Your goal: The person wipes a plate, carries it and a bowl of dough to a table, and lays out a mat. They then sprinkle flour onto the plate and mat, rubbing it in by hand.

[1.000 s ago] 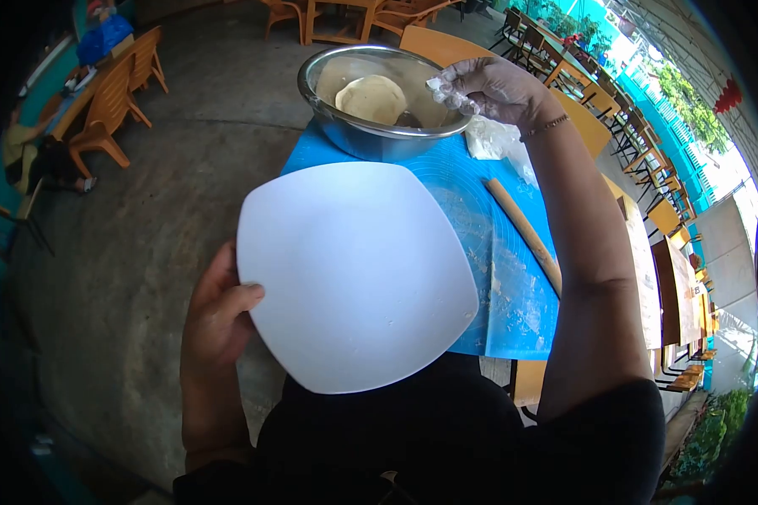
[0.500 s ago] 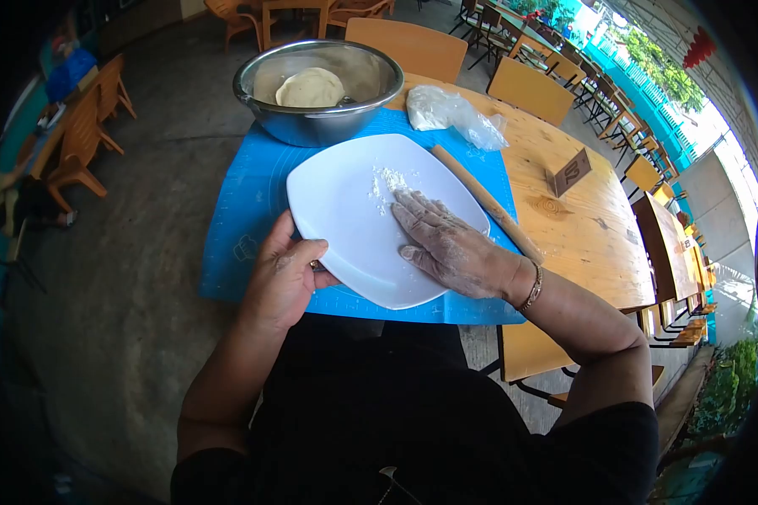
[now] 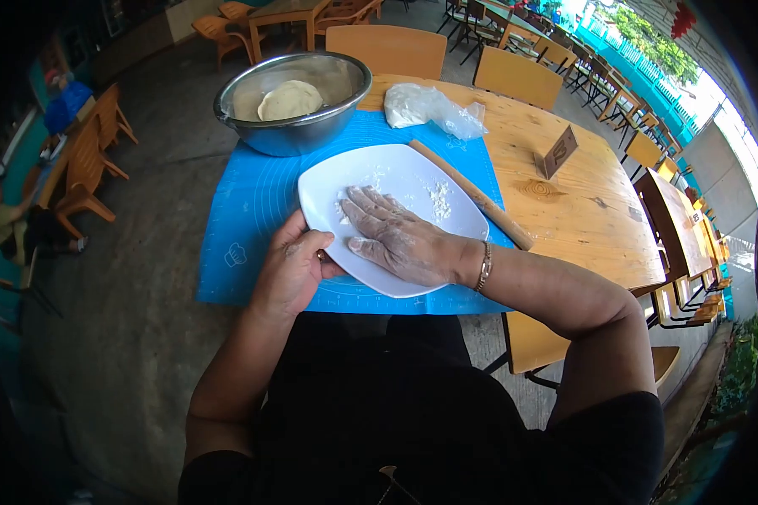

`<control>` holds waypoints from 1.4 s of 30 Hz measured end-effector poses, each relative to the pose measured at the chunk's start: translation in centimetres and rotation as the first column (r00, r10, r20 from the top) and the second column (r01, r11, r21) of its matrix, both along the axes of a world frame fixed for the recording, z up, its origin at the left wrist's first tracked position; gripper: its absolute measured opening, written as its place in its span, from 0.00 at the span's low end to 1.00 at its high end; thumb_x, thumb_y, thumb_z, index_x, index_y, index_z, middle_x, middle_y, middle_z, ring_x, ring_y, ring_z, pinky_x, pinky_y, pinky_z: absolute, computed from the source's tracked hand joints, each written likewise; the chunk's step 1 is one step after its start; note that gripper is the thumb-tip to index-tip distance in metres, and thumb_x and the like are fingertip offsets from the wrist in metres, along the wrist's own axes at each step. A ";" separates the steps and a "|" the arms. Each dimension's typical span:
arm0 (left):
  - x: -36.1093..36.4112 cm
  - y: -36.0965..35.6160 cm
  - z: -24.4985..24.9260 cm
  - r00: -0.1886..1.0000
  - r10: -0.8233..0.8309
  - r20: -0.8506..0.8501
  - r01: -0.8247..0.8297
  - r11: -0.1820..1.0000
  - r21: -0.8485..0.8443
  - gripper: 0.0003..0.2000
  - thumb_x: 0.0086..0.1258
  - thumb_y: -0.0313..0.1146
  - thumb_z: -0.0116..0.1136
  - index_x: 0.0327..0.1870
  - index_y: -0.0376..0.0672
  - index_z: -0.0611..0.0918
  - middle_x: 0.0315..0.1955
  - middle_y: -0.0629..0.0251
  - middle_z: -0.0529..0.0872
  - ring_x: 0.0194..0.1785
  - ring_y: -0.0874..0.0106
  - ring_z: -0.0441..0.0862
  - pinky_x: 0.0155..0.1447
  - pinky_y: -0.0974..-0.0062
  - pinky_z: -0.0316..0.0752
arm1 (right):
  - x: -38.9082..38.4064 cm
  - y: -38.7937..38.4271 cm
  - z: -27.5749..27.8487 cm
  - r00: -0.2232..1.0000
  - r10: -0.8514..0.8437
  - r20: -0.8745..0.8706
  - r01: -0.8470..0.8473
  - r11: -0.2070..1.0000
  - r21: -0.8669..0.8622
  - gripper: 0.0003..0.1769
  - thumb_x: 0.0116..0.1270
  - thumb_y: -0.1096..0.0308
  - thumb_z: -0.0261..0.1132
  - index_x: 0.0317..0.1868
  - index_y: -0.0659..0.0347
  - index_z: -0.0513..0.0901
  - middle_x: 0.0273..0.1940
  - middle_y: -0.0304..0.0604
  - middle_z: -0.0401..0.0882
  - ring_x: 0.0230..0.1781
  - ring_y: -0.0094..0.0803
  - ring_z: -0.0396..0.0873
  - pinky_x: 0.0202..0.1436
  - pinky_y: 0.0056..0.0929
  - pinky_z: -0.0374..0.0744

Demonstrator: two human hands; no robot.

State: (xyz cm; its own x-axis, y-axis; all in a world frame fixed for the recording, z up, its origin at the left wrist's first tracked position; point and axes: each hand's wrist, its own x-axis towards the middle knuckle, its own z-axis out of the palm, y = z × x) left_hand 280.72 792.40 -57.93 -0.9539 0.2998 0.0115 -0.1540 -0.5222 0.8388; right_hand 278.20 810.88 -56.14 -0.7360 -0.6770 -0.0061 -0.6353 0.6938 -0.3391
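Note:
A white squarish plate (image 3: 463,220) is held over the blue mat (image 3: 253,198). My left hand (image 3: 290,265) grips its left edge, thumb on the rim and fingers underneath. Flat on the plate lies my floury right hand (image 3: 396,240), fingers spread and pointing to the upper left. White flour (image 3: 439,200) is scattered on the plate to the right of that hand, with a little more above the fingers. Behind the plate, a steel bowl (image 3: 290,135) holds a pale ball of dough (image 3: 290,100). A wooden rolling pin (image 3: 472,194) lies diagonally along the plate's right side.
A plastic bag with white powder (image 3: 413,105) lies at the mat's back edge. On the wooden table (image 3: 598,223) stands a small number sign (image 3: 557,152). Orange chairs (image 3: 84,181) are at the left; more tables and chairs stand behind and to the right.
My right hand has slid left across the plate, and flour now shows on its right part. The camera view has shifted slightly, moving the bowl and bag left and down in the picture.

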 end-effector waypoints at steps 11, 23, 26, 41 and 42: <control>-0.1 1.6 0.0 0.999 -0.022 -0.038 0.023 0.999 0.025 0.20 0.63 0.22 0.42 0.59 0.36 0.65 0.47 0.56 0.76 0.45 0.68 0.79 0.45 0.66 0.81 | -2.7 3.2 0.2 0.917 -0.271 -0.291 0.323 0.935 0.146 0.40 0.68 0.41 0.37 0.68 0.66 0.47 0.69 0.59 0.40 0.71 0.50 0.36 0.73 0.40 0.41; -0.2 0.3 0.6 0.998 -0.060 -0.029 0.059 0.998 -0.005 0.20 0.64 0.24 0.42 0.59 0.37 0.65 0.48 0.58 0.75 0.46 0.68 0.79 0.46 0.66 0.80 | 1.6 -0.3 0.9 0.988 -0.088 -0.125 0.049 0.958 -0.282 0.22 0.67 0.69 0.50 0.62 0.65 0.65 0.63 0.56 0.60 0.66 0.46 0.57 0.70 0.35 0.55; -0.4 0.1 0.6 0.994 -0.110 -0.028 0.109 0.994 -0.029 0.22 0.64 0.24 0.42 0.61 0.36 0.64 0.52 0.57 0.74 0.50 0.66 0.77 0.50 0.64 0.77 | 1.4 1.1 1.4 0.986 0.068 -0.151 -0.088 0.987 -0.135 0.24 0.65 0.71 0.51 0.62 0.65 0.65 0.64 0.55 0.60 0.66 0.46 0.58 0.70 0.36 0.56; -0.3 0.4 0.6 0.982 -0.181 -0.046 0.179 0.983 -0.049 0.23 0.63 0.21 0.42 0.62 0.35 0.62 0.49 0.56 0.74 0.48 0.68 0.78 0.47 0.65 0.79 | -2.3 1.8 0.6 0.889 -0.091 -0.448 0.131 0.990 0.059 0.29 0.68 0.60 0.47 0.64 0.68 0.58 0.67 0.58 0.50 0.68 0.48 0.53 0.71 0.37 0.52; -0.3 0.2 0.7 0.985 -0.162 -0.066 0.158 0.986 -0.060 0.23 0.63 0.22 0.42 0.62 0.35 0.62 0.49 0.56 0.75 0.48 0.68 0.78 0.47 0.65 0.80 | -2.4 2.4 0.6 0.890 -0.117 -0.441 0.178 0.979 0.098 0.29 0.69 0.58 0.46 0.64 0.68 0.58 0.67 0.57 0.50 0.68 0.48 0.52 0.72 0.37 0.50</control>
State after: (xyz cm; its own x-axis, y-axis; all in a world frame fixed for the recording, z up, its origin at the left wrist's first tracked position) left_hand 280.42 792.60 -57.27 -0.8908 0.4508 0.0565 -0.1713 -0.4486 0.8772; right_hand 275.79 813.32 -55.57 -0.7779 -0.5755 0.2522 -0.5845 0.8101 0.0457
